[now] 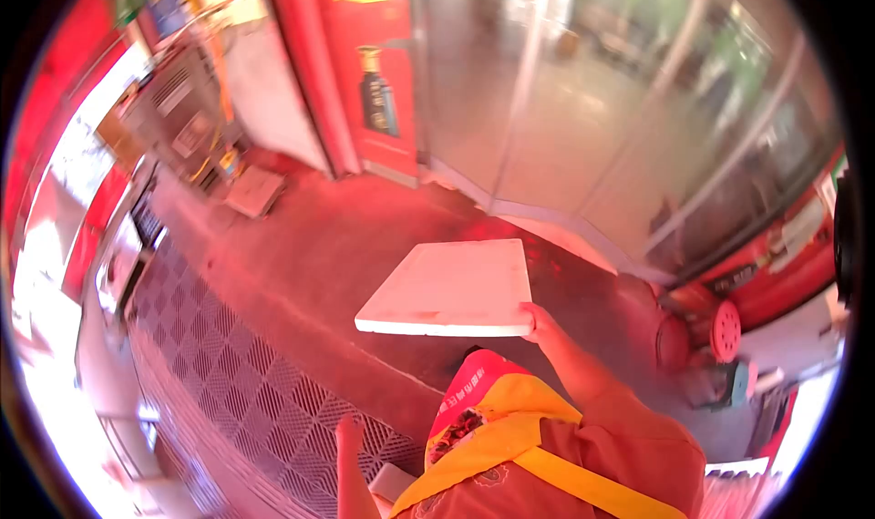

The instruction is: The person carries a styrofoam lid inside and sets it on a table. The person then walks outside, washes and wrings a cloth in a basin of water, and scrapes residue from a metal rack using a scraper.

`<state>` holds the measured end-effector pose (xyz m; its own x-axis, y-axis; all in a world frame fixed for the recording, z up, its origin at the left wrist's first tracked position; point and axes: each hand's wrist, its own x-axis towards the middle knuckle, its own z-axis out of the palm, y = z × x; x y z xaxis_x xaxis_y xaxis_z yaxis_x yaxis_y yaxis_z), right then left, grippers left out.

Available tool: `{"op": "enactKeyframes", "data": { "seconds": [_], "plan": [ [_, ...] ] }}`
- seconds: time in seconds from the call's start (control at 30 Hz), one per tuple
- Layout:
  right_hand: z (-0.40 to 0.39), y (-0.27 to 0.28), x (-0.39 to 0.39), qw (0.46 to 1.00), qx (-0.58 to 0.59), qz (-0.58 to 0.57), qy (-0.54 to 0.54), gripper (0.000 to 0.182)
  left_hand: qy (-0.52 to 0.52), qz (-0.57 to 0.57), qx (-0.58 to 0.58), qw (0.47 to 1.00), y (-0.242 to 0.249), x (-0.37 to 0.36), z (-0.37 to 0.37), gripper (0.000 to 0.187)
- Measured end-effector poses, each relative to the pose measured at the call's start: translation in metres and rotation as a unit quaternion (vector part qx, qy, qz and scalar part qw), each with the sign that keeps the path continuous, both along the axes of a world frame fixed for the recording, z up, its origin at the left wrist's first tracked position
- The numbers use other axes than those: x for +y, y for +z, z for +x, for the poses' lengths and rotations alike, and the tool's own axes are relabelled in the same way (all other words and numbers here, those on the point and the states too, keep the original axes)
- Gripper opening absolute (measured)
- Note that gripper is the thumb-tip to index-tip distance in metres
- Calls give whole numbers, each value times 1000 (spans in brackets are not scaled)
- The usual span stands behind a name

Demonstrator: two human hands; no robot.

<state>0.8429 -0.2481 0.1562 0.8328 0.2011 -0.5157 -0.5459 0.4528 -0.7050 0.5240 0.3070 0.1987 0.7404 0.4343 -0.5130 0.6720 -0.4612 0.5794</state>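
Note:
A flat white foam lid [451, 287] is held out level in front of my body, above the floor. My right hand [540, 323] grips its near right corner, with the thumb on top and the other fingers mostly hidden beneath. My left hand [349, 430] hangs low at my left side, over the patterned mat. Its fingers look curled in, with nothing visible in them. A yellow and red apron [497, 400] covers my front.
A grey ribbed floor mat [255, 373] runs along the left. A platform scale [255, 191] stands by a metal cabinet [178, 109] at the back left. Glass doors [583, 109] close off the far right. A red round stool [725, 331] is at the right.

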Motion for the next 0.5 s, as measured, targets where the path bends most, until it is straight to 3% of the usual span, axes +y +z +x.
{"op": "enactKeyframes", "data": {
  "seconds": [0.07,0.1,0.17,0.23,0.3,0.4,0.5],
  "plan": [
    [-9,47,-13,991,76,104,-38,41,-127,74,-171,974,93,-19,93,35],
    [-12,77,-18,977,120,169,-56,41,-181,112,-146,966,97,-17,141,32],
    [-44,163,-11,992,42,-2,-118,41,-244,134,-130,952,105,-20,229,32],
    [-36,190,-38,983,65,14,-171,44,-241,49,-184,952,171,-74,319,40],
    [-28,175,-73,932,175,234,-213,48,-274,18,-181,944,228,-134,395,47],
    [-29,205,-102,896,261,236,-270,49,-364,-16,-212,907,312,-230,480,49],
    [-30,232,-116,843,337,239,-344,48,-464,-58,-281,838,357,-296,542,51]
  ]
}}
